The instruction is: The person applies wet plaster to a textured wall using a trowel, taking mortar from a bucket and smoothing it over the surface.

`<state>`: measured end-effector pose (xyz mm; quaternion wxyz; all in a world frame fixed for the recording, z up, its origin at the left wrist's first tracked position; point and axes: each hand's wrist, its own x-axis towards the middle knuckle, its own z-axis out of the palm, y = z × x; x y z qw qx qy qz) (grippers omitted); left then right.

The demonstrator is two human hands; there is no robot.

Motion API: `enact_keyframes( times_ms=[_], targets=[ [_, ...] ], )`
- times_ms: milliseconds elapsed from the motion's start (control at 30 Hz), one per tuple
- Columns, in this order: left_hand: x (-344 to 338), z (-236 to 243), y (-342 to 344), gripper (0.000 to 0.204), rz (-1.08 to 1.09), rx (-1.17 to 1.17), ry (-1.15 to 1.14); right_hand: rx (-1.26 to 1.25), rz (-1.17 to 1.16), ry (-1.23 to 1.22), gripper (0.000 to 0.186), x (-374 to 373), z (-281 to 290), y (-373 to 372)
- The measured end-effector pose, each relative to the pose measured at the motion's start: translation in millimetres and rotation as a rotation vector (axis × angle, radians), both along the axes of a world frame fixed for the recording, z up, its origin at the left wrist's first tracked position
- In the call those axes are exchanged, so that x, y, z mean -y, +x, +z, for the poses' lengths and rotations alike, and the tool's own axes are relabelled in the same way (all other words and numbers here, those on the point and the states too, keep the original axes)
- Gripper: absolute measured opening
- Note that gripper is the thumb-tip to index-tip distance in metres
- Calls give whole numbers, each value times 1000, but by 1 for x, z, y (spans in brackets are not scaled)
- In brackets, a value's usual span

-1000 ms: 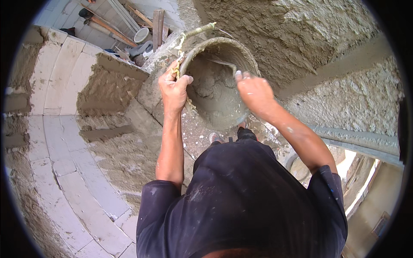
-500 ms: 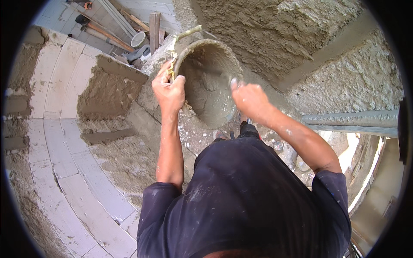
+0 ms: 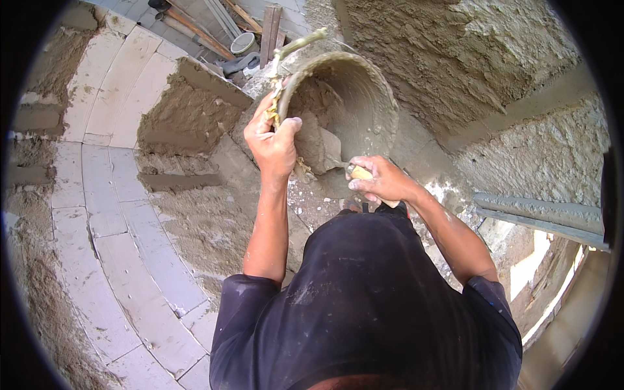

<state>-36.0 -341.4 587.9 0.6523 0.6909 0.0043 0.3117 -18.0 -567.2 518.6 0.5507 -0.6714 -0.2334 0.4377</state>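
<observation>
A mortar-caked bucket (image 3: 374,97) is tilted in front of me, its mouth facing me. My left hand (image 3: 273,140) grips its left rim, thumb on the near side and fingers behind. Along that rim runs a crusted handle (image 3: 302,43) wrapped in yellowish material. My right hand (image 3: 383,179) is closed round the pale handle of a trowel (image 3: 330,144). The trowel's blade lies at the bucket's mouth, among wet grey mortar (image 3: 315,97) inside. Part of the blade is smeared with mortar, so its outline is hard to follow.
On the left, a pale block wall (image 3: 123,260) carries patches of mortar. Rough plastered wall (image 3: 448,58) rises at the far right, above a mortar-covered ledge (image 3: 539,208). A white pail (image 3: 244,43), boards (image 3: 270,32) and long-handled tools (image 3: 201,36) lie at the back left.
My right hand has come down and toward me, bringing the trowel blade from deep in the bucket to its mouth. My left hand keeps its hold on the rim; the whole view has shifted.
</observation>
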Motion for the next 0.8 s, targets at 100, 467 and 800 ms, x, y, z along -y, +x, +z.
enact_keyframes(
  times_ms=[100, 467, 800],
  targets=[
    [-12, -30, -3, 46, 119, -33, -129, 804, -117, -114, 39, 13, -18, -2],
    [-1, -114, -12, 47, 438, -235, -253, 964, 161, -494, 33, 57, 50, 55],
    [44, -151, -17, 35, 693, -421, -108, 184, -315, -438, 27, 256, 114, 267]
  ],
)
